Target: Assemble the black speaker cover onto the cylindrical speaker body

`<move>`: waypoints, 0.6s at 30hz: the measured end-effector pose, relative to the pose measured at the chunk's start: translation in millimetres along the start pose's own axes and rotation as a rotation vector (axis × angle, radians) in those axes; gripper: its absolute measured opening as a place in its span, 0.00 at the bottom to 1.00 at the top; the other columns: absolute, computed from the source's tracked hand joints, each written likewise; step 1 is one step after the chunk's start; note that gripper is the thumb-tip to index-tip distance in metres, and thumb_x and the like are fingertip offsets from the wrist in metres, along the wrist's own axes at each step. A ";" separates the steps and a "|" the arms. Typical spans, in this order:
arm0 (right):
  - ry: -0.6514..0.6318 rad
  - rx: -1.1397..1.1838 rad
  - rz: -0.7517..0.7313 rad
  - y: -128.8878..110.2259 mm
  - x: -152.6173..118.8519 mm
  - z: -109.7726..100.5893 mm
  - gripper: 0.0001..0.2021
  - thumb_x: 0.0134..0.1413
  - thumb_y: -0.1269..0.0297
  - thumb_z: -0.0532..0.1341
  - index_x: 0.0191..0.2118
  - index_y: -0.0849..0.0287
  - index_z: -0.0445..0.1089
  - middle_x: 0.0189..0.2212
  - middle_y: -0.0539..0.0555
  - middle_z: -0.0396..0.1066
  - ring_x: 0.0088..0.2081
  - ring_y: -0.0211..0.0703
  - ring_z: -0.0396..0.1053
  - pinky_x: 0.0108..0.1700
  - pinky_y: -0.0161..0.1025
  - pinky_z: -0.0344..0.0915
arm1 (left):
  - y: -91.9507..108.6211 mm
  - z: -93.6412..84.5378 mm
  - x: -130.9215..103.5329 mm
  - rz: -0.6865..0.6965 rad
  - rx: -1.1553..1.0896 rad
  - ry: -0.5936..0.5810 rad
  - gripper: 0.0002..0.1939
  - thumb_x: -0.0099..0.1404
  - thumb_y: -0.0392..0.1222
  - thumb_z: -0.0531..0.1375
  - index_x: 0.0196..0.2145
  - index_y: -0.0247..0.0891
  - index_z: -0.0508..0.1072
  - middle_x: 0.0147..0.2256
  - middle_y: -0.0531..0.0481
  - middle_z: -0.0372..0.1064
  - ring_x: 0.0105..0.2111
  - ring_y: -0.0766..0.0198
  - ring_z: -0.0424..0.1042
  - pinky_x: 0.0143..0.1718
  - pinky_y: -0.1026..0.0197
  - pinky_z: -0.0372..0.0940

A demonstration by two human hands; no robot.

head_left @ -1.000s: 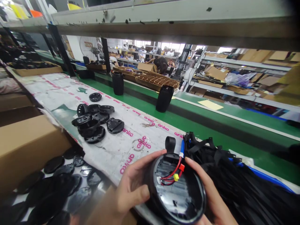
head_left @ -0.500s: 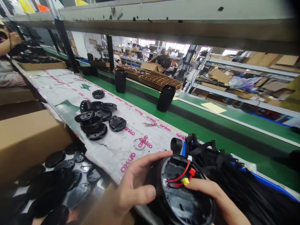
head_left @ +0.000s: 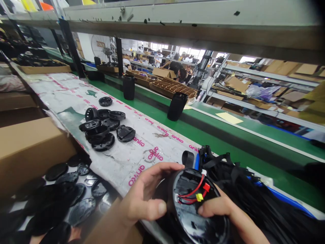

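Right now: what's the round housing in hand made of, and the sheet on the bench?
Round housing: looks like moulded black plastic, glossy, since it shows bright reflections and moulded ribs inside. Bench sheet: probably thin white plastic film or coated paper printed with pink logos; it is wrinkled and torn in places.

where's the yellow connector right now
In the head view, low and right of centre: the yellow connector lies inside the round black housing, beside the red connector, just above the right hand.
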State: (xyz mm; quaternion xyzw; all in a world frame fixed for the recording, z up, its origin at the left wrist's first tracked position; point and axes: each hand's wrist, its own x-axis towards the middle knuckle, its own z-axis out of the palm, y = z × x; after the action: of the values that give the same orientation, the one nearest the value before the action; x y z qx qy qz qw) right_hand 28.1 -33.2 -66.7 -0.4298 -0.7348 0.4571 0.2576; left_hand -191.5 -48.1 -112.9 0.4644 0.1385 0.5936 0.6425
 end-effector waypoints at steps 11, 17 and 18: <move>0.053 0.046 -0.119 32.5 14.4 7.7 0.21 0.61 0.69 0.64 0.60 0.52 0.72 0.55 0.54 0.74 0.55 0.58 0.73 0.60 0.46 0.68 | 16.1 21.1 -22.7 -0.134 0.354 0.206 0.34 0.63 0.56 0.62 0.65 0.50 0.64 0.65 0.47 0.61 0.66 0.43 0.59 0.63 0.44 0.59; 0.054 0.066 -0.141 35.0 16.0 2.7 0.18 0.63 0.72 0.62 0.57 0.54 0.75 0.50 0.53 0.77 0.54 0.55 0.74 0.59 0.44 0.70 | 8.6 32.5 -19.5 -0.032 0.702 0.336 0.37 0.54 0.59 0.69 0.61 0.60 0.67 0.64 0.55 0.62 0.65 0.48 0.60 0.69 0.49 0.50; 0.055 0.071 -0.143 32.5 14.8 2.3 0.19 0.63 0.72 0.62 0.57 0.54 0.74 0.49 0.53 0.78 0.53 0.54 0.75 0.56 0.42 0.72 | 5.9 31.6 -18.9 -0.016 0.729 0.342 0.41 0.49 0.60 0.72 0.61 0.60 0.67 0.63 0.54 0.64 0.63 0.47 0.63 0.68 0.48 0.53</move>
State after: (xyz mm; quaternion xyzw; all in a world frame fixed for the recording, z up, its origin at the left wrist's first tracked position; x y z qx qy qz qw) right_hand 31.9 -14.5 -97.0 -0.3791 -0.7396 0.4513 0.3249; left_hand -177.1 -79.5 -98.7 0.5553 0.4484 0.5695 0.4078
